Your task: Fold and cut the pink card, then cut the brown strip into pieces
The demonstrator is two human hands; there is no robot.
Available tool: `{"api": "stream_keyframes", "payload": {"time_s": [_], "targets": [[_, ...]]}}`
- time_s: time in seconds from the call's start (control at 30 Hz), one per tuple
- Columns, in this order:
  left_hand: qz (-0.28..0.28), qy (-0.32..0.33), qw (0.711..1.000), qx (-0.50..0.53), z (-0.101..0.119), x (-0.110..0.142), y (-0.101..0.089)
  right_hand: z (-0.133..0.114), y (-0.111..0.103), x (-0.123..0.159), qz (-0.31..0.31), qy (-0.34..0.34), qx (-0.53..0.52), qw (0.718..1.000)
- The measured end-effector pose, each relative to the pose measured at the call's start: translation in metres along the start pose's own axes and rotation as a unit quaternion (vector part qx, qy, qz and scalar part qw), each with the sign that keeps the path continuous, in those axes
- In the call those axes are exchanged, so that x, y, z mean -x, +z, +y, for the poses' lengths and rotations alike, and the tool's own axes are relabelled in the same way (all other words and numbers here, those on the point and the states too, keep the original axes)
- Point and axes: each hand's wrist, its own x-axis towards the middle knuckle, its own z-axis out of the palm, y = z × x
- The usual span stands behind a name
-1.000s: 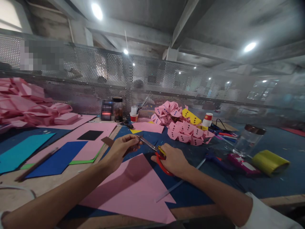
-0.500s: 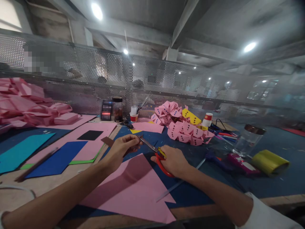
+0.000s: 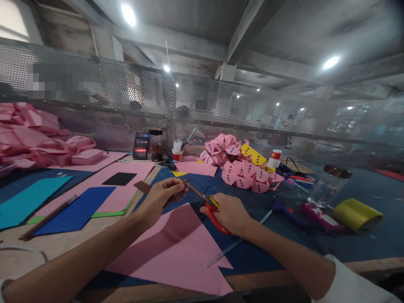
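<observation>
My left hand (image 3: pixel 159 200) is closed, thumb against fingers, on a dark brown strip (image 3: pixel 142 187) that looks like paper or card. One end of the strip sticks out to the left of the hand. In my right hand (image 3: pixel 233 213) is a pair of scissors (image 3: pixel 217 219) with red and yellow handles. Its blades point up and left and meet the fingertips of my left hand; whether they touch the strip is too small to tell. Below both hands lies a large pink sheet (image 3: pixel 176 248) with a pointed top.
Left lie a blue sheet (image 3: pixel 78 210), a teal sheet (image 3: pixel 34 200), a black piece (image 3: pixel 120 179) and a heap of pink pieces (image 3: pixel 31 139). Dotted pink pieces (image 3: pixel 243 172) are piled behind. At right are a clear jar (image 3: pixel 330 185), a yellow roll (image 3: pixel 358 214) and a glue gun (image 3: pixel 290 212).
</observation>
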Motion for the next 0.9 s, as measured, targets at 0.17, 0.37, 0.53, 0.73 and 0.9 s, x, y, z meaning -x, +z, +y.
{"api": "stream_keyframes", "payload": {"time_s": [0.17, 0.37, 0.53, 0.73, 0.9], "targets": [[-0.002, -0.003, 1.000, 0.000, 0.0013, 0.0015, 0.0015, 0.0004, -0.0002, 0.0008, 0.020, -0.013, 0.002, 1.000], [0.000, -0.006, 1.000, -0.007, 0.0001, -0.0003, 0.0000, 0.0012, -0.0001, -0.0012, 0.019, -0.002, 0.016, 1.000], [0.004, -0.005, 1.000, -0.021, -0.0009, -0.0005, -0.0006, 0.0013, -0.0002, -0.0029, 0.012, 0.010, 0.029, 0.999], [0.004, -0.014, 1.000, -0.015, -0.0002, -0.0015, -0.0006, 0.0020, 0.0006, -0.0029, -0.007, 0.020, 0.024, 0.999], [0.005, -0.002, 1.000, -0.010, 0.0005, 0.0001, 0.0002, 0.0015, -0.0005, -0.0014, 0.010, 0.011, 0.014, 1.000]]}}
